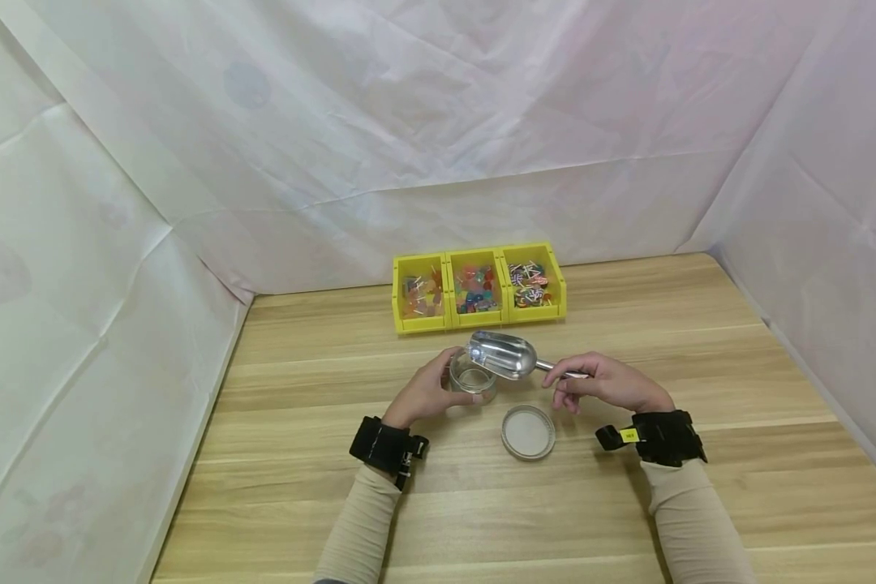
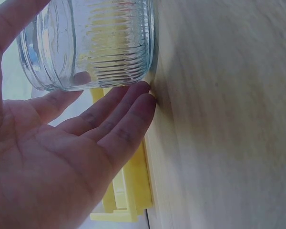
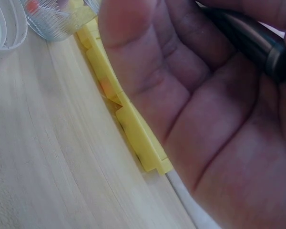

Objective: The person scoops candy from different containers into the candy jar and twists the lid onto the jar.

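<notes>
My left hand (image 1: 427, 393) holds a clear glass jar (image 1: 473, 389) from its left side, thumb in front and fingers behind. In the left wrist view the ribbed glass of the jar (image 2: 117, 47) stands low at the table, fingertips against its side. My right hand (image 1: 616, 383) grips a shiny metal scoop (image 1: 507, 357) by its handle, with the bowl tipped over the jar's mouth. The dark handle end (image 3: 262, 45) lies across the palm in the right wrist view. A round jar lid (image 1: 528, 432) lies on the table between the hands.
Behind the jar stand three joined yellow bins (image 1: 422, 326) with lollipops and colourful sweets inside. The wooden table (image 1: 526, 519) is bounded by white cloth (image 1: 438, 105) at the back and on both sides.
</notes>
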The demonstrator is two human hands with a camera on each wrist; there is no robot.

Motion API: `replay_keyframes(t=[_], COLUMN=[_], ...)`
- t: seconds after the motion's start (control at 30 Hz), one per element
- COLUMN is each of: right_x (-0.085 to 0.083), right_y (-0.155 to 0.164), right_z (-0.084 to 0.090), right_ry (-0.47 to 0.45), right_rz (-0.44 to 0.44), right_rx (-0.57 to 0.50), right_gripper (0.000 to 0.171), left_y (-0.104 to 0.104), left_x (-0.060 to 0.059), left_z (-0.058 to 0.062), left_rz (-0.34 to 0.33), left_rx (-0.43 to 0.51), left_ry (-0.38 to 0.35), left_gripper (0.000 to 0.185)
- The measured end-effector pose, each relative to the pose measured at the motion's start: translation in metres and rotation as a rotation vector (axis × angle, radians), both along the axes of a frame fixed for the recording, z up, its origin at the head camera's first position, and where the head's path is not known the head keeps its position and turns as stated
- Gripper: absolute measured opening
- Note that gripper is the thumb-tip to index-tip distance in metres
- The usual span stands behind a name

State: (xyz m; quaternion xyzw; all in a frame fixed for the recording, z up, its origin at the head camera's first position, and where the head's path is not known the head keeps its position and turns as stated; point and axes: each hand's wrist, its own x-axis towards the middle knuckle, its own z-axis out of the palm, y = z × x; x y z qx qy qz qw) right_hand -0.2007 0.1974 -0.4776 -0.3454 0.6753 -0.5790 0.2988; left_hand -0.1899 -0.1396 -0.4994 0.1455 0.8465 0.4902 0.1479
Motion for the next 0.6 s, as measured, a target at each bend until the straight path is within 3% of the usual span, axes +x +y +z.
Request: replay_keyframes(t=[0.6], right_x=[-0.0007], right_y=[0.0009], right_z=[-0.0002], right_ry=[0.037], right_rz=[0.017], right_rx=[-0.006], right_gripper=[0.023], left_y=[-0.0005], left_x=[0.0008], left_z=[0.0013], left_rz=[0.003], left_rx=[0.013], left_ry=[-0.016], left_gripper=[0.085])
